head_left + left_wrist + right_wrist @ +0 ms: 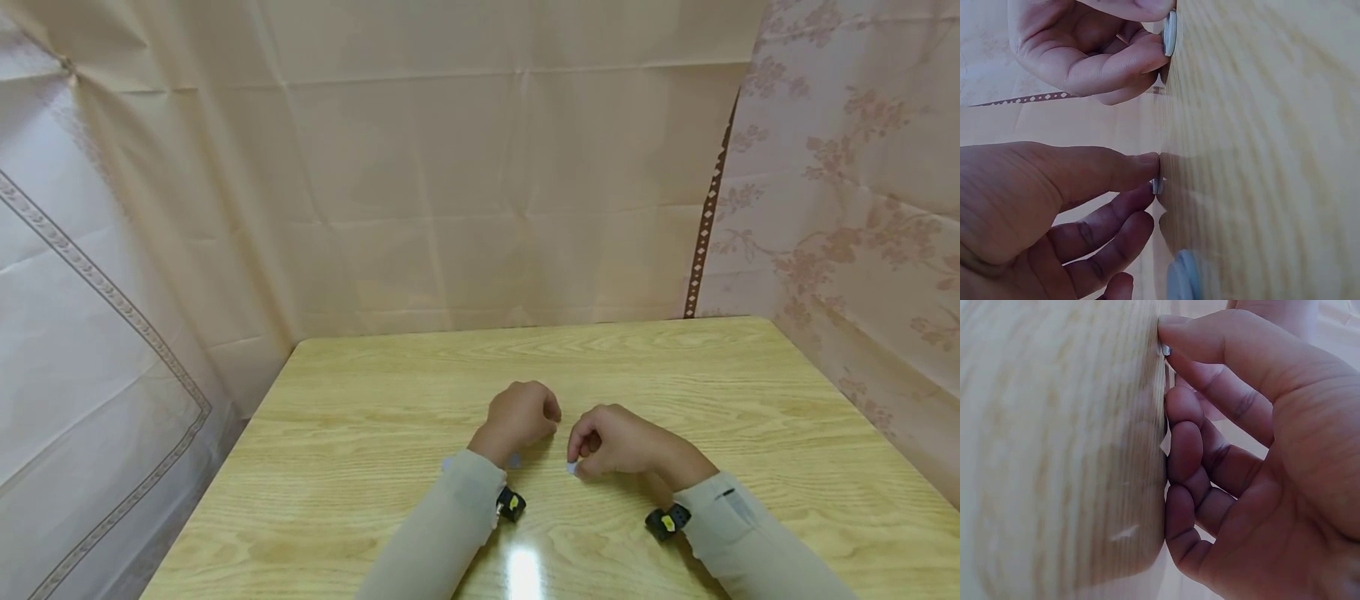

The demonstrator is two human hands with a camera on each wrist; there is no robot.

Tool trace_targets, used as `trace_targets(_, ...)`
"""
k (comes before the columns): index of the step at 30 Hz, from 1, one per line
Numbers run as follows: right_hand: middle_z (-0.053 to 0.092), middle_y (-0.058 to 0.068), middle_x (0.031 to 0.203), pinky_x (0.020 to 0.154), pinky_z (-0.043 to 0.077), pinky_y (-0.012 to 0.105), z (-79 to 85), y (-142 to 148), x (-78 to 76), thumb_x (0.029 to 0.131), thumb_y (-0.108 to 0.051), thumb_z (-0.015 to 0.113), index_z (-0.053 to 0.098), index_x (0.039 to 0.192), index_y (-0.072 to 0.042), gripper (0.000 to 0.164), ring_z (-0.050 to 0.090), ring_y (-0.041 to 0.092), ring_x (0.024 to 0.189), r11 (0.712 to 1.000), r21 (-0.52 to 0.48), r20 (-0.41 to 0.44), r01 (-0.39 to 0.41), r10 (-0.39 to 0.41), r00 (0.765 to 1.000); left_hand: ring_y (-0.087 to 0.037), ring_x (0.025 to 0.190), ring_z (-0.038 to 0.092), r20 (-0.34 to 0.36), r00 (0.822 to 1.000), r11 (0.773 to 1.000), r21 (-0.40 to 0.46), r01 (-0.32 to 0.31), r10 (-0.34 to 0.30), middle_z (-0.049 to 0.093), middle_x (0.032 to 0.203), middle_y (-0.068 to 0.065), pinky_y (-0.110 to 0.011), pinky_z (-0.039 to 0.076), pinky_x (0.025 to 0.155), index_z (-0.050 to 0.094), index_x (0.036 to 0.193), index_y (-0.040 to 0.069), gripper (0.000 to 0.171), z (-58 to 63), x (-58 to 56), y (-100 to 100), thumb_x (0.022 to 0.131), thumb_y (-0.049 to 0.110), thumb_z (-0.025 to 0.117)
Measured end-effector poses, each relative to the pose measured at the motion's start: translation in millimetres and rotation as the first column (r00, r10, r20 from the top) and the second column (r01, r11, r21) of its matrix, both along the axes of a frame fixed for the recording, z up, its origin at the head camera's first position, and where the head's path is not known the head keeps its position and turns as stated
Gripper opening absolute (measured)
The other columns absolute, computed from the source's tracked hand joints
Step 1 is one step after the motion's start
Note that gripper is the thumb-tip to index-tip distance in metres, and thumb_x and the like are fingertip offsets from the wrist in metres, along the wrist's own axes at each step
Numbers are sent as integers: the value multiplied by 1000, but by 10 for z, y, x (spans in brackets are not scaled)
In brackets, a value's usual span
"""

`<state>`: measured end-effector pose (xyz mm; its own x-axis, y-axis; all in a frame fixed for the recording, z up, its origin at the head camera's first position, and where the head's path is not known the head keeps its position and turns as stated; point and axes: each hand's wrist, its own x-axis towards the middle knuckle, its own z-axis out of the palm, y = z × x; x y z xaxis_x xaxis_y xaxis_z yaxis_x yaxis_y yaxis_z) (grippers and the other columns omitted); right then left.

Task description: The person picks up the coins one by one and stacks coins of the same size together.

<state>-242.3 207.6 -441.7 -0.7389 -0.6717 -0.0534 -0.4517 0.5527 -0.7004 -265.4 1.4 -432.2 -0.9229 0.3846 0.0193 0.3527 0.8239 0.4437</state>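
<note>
In the head view my left hand [525, 414] is low over the wooden table [360, 467], fingers curled down. Between its thumb and fingers, the left wrist view shows a small thin pale disc [1157, 185] pinched close against the tabletop. To its right, my right hand [618, 442] pinches another small pale-blue disc [572, 468] at the table surface; only that disc's edge [1165, 350] shows in the right wrist view. The other right fingers are curled beside the wood. A further pale-blue disc [514, 460] lies next to my left wrist.
Another pale-blue piece [447, 463] peeks out left of the left sleeve [442, 525]. Discs overlapping one another [1182, 278] appear low in the left wrist view. Beige curtain [487, 183] hangs behind the table's far edge; a flowered curtain [862, 208] hangs at the right.
</note>
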Motion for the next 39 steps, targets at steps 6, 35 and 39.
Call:
trace_targets(6,69,-4,79,60,48,22,1,1,3,83,-13,85,77,87,-19,10,55,9,67,1000,1,3,0,0,1000,-9,76,63,11,1000,1000,5,-9,9,74,92,7,-27,52,65,80,102,16,15,-2,-7,5,87,14,81)
trace_targets(35,66,-4,77,59,45,21,-25,11,-15,85,-14,84,77,88,-16,8,52,7,66,1000,1,6,-3,3,1000,-10,63,55,-16,999,997,-77,28,-29,62,74,10,-26,45,54,69,84,20,8,10,13,11,89,16,74)
trace_targets(39,64,-3,76,59,44,22,-10,3,-6,85,-14,83,76,89,-15,8,51,8,66,1000,5,16,5,-5,1000,-11,63,55,2,1000,998,-65,26,-26,63,74,10,-27,46,55,71,85,22,9,18,30,16,90,18,76)
